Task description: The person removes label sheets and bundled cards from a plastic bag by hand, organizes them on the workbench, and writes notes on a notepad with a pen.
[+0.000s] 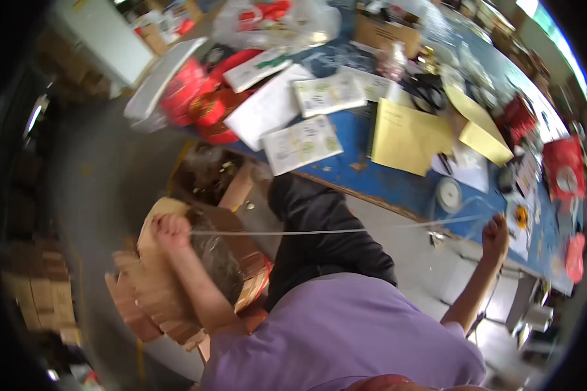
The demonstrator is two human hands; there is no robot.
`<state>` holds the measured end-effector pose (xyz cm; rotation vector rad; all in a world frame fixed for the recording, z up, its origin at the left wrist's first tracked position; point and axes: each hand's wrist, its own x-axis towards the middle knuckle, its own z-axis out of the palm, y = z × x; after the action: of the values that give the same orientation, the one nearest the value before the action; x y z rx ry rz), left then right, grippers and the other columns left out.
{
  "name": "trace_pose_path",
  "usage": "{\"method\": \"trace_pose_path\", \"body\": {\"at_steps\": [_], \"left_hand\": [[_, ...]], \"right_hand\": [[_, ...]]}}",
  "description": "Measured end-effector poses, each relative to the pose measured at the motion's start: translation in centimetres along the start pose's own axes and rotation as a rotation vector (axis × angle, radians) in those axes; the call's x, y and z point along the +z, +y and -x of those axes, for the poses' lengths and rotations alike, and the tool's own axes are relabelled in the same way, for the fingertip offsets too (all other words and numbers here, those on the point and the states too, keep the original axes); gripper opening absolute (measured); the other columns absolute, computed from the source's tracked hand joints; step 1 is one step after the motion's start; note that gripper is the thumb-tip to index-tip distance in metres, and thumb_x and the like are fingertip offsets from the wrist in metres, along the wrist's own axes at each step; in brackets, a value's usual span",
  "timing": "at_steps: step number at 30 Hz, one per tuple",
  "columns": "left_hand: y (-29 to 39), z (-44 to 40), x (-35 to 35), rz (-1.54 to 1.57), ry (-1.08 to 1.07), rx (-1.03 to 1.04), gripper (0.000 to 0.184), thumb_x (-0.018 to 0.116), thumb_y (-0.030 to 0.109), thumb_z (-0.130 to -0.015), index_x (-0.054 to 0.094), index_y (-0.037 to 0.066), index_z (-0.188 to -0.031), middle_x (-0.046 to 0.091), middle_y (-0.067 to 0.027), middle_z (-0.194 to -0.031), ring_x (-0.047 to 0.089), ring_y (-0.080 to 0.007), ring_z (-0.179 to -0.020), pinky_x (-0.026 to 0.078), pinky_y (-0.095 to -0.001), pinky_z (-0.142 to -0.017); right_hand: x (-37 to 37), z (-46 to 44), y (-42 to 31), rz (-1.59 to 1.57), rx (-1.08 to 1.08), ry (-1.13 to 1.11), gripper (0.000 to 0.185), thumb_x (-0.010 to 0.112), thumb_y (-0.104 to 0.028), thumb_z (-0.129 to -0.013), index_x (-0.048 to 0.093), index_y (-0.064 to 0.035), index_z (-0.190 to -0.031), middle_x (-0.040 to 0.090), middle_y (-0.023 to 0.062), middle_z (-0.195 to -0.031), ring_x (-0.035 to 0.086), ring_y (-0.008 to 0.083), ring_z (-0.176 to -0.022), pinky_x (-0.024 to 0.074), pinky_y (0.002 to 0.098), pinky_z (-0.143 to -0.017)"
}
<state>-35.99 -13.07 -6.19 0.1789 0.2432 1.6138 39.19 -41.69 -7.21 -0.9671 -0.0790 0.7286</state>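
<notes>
A thin whitish strip (293, 232) is stretched nearly straight across my lap, one end at each hand. On the left, my left hand (171, 232) is closed on it, above an open cardboard box (153, 287). My right hand (495, 236) is closed on the other end at the table's front edge. Near the right hand lies a white spool (448, 194), with a loose, thin clear loop beside it. How the fingertips pinch the strip is too small to see.
On the blue table (352, 140) are white packets (302, 144), yellow paper (407, 138), red items (189, 94), a plastic bag (277, 26) and a red package (564, 167). Flattened cardboard (39, 293) stands at the far left. A chair or stand is at the lower right.
</notes>
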Motion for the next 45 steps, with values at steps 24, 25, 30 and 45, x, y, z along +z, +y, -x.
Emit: {"method": "trace_pose_path", "body": {"at_steps": [24,25,30,45], "left_hand": [[-18.5,5.2,15.4,-0.205,-0.374,-0.741,0.039,0.027,0.030,-0.105,0.045,0.009,-0.077,0.031,0.0004,-0.048,0.023,-0.0094,-0.037,0.021,-0.0254,-0.037],[-18.2,5.1,15.2,-0.216,-0.380,-0.737,0.039,0.027,0.030,-0.105,0.045,0.009,-0.077,0.031,0.0005,-0.048,0.022,-0.0093,-0.037,0.021,-0.0255,-0.037],[-17.5,4.7,14.7,-0.276,-0.390,-0.701,0.039,0.028,0.030,-0.105,0.045,0.009,-0.077,0.031,0.0009,-0.048,0.022,-0.0091,-0.037,0.022,-0.0251,-0.036],[-21.0,5.9,16.9,-0.285,-0.446,-0.844,0.038,0.027,0.030,-0.106,0.044,0.010,-0.078,0.030,0.0015,-0.048,0.021,-0.0085,-0.037,0.022,-0.0247,-0.036]], "right_hand": [[14.5,4.5,7.8,1.720,-0.810,-0.134,0.062,0.079,-0.041,-0.072,0.047,-0.0024,-0.108,0.059,0.0187,-0.097,0.058,0.0366,-0.094,0.0459,0.0437,-0.083],[14.5,4.5,8.1,1.729,-0.816,-0.126,0.061,0.079,-0.039,-0.072,0.047,-0.0024,-0.108,0.059,0.0187,-0.097,0.058,0.0364,-0.094,0.0455,0.0436,-0.083],[14.6,4.7,8.8,1.700,-0.803,-0.102,0.056,0.079,-0.031,-0.072,0.047,-0.0021,-0.108,0.057,0.0181,-0.096,0.056,0.0362,-0.094,0.0449,0.0433,-0.084],[4.7,6.2,-3.2,1.616,-0.849,0.363,0.059,0.081,-0.025,-0.071,0.044,0.0010,-0.109,0.055,0.0235,-0.097,0.057,0.0375,-0.094,0.0484,0.0433,-0.081]]}}
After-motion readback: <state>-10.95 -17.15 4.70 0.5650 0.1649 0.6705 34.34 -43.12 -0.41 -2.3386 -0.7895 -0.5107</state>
